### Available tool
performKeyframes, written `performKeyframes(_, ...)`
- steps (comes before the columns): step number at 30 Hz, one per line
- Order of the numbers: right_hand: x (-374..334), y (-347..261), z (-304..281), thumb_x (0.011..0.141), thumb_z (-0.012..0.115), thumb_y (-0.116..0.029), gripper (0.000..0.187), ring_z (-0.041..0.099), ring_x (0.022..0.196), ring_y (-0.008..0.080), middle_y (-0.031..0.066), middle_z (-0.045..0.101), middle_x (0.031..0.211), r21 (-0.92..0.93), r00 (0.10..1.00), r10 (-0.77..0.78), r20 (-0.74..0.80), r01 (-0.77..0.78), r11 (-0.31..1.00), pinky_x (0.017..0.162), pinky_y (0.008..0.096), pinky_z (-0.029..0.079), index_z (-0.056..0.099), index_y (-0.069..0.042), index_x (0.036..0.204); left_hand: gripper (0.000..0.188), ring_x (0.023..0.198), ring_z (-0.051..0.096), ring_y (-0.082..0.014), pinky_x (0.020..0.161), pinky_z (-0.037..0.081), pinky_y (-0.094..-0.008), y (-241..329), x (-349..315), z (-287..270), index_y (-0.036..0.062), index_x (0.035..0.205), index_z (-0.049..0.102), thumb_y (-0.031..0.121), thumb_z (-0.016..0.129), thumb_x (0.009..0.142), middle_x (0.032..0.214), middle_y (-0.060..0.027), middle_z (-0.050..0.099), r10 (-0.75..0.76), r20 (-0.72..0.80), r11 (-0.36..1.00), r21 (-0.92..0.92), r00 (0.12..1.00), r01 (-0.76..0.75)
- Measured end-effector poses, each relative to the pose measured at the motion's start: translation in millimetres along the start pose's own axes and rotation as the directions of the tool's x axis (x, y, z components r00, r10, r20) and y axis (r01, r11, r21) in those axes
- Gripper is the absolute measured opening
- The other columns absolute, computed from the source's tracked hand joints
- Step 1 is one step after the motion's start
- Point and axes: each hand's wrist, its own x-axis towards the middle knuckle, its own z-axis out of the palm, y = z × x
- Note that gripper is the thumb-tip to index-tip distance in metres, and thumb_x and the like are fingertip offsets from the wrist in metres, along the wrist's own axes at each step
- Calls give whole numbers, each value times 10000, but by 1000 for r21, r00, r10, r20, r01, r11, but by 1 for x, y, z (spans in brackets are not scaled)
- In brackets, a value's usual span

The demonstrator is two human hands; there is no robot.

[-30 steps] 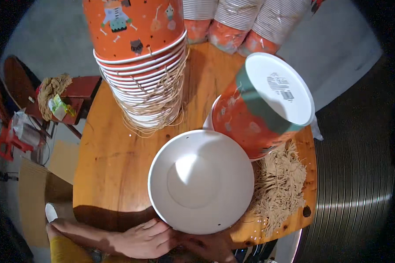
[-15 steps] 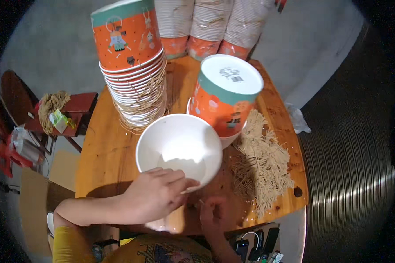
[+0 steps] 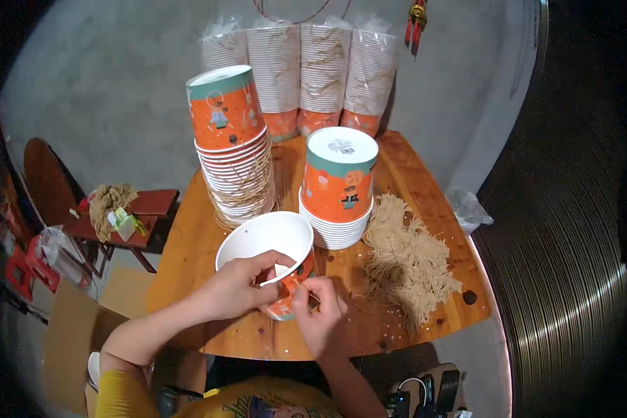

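Observation:
A paper bucket (image 3: 258,240), white inside and orange with printed figures outside, tilts toward me at the near middle of the table. My left hand (image 3: 238,287) grips its near rim, with fingers inside and the thumb outside. Close against the outer wall, my right hand (image 3: 320,315) is closed in a pinch. A thin beige bit at its fingertips looks like string; most of it is hidden. To the right lies a heap of beige strings (image 3: 414,261).
Behind the bucket stand two upside-down stacks of paper buckets, a taller left stack (image 3: 233,167) with strings hanging on it and a right stack (image 3: 338,188). Several plastic-wrapped stacks (image 3: 320,76) line the wall. A red bench (image 3: 153,202) stands left of the wooden table (image 3: 188,279).
The view has tilted up, showing more wall. The bucket has tipped, exposing its orange side. My right hand has risen from below to its outer wall; my left hand still grips the rim.

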Motion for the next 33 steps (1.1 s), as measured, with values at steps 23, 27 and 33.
performKeyframes(23, -23, 24, -16, 908, 539, -91, 59, 520, 626, 48, 2, 586, 731, 164, 906, 352, 236, -394, 904, 573, 225, 445, 551, -36, 891, 219, 806, 604, -189, 718, 469, -328, -14, 19, 20, 21, 1001, 596, 206, 496, 941, 892, -113, 645, -22, 261, 998, -57, 965, 38)
performKeyframes(27, -23, 19, -19, 915, 524, -82, 47, 502, 620, 51, -9, 574, 750, 212, 867, 421, 265, -478, 852, 580, 208, 431, 524, -39, 896, 187, 801, 609, -252, 711, 472, -344, -15, 26, 26, 10, 935, 562, 182, 489, 932, 885, -137, 631, 69, 223, 990, 108, 972, -95)
performKeyframes(33, 0, 22, -33, 879, 571, -62, 54, 429, 604, 52, -44, 474, 685, 161, 972, 218, 89, -230, 960, 547, 210, 353, 548, -44, 924, 112, 808, 539, -355, 683, 447, -435, -6, 29, 29, 24, 904, 518, 128, 546, 875, 823, -147, 484, 534, -138, 784, 450, 834, -427)
